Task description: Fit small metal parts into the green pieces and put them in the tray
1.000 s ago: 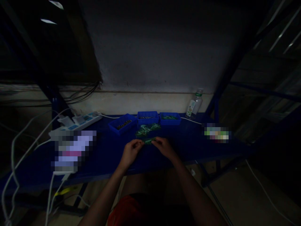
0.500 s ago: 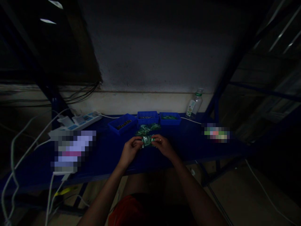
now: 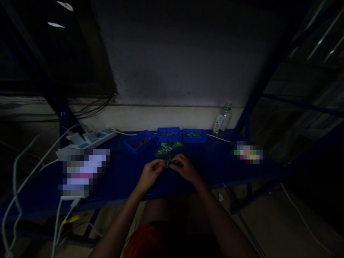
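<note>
Between my two hands, a small green plastic packet (image 3: 167, 162) is pinched over the blue table. My left hand (image 3: 152, 173) grips its left side with thumb and fingers. From the right, my right hand (image 3: 185, 168) closes on the other side, fingers bent over it. The packet's contents are too dark to make out. Just beyond lies a pile of similar green packets (image 3: 169, 147). Behind them stand three blue bins: the left bin (image 3: 141, 142) with small brassy parts, the middle bin (image 3: 169, 134) with thin metal pieces, the right bin (image 3: 194, 135) with green pieces.
A clear bottle (image 3: 222, 120) stands at the back right by the wall. At the left, a white power strip (image 3: 94, 139) with plugs and cables lies beside a blurred-out device (image 3: 84, 172). Another blurred item (image 3: 247, 152) sits at the right. A white cable runs behind the bins.
My hands have drawn closer together, and the packet, which was spread flat between them, now shows as a narrower, darker strip. The bins and pile stay put.
</note>
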Demonstrator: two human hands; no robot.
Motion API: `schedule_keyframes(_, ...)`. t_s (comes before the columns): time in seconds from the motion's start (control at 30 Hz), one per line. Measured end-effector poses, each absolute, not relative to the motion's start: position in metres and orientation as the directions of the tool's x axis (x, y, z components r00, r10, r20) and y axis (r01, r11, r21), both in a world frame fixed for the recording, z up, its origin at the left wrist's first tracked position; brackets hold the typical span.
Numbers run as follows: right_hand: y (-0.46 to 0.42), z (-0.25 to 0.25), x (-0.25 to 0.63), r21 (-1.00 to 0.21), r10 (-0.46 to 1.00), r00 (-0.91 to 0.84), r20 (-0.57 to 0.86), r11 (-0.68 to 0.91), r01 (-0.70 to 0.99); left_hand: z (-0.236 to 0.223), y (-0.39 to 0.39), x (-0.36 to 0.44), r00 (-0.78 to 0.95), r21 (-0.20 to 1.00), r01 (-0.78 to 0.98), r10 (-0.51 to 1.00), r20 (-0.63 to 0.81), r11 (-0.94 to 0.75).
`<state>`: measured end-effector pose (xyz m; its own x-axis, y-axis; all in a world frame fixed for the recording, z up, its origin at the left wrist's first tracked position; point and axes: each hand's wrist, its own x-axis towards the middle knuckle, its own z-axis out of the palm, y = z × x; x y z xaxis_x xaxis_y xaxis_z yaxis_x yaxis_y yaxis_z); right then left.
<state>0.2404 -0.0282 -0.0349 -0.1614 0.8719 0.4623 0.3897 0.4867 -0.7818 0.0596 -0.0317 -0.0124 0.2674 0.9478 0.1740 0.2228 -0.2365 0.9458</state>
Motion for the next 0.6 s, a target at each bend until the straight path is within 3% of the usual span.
schedule_keyframes(0.3, -0.0308, -0.0353, 0.2427, -0.836, 0.907, -0.268, 0.325, 0.408, 0.367, -0.0082, -0.0342, 0.0625, 0.426, 0.851, 0.318, 0.865, 0.265, -0.418)
schedule_keyframes(0.47, -0.0274, -0.0381, 0.2466, -0.863, 0.925, -0.208, 0.319, 0.374, 0.34, -0.0145, -0.0283, 0.0601, 0.189, 0.916, 0.27, 0.949, 0.253, -0.298)
schedule_keyframes(0.6, -0.0278, -0.036, 0.2462, -0.861, 0.92, -0.227, 0.318, 0.381, 0.338, -0.0166, -0.0271, 0.0591, 0.227, 0.936, 0.263, 0.958, 0.176, -0.234)
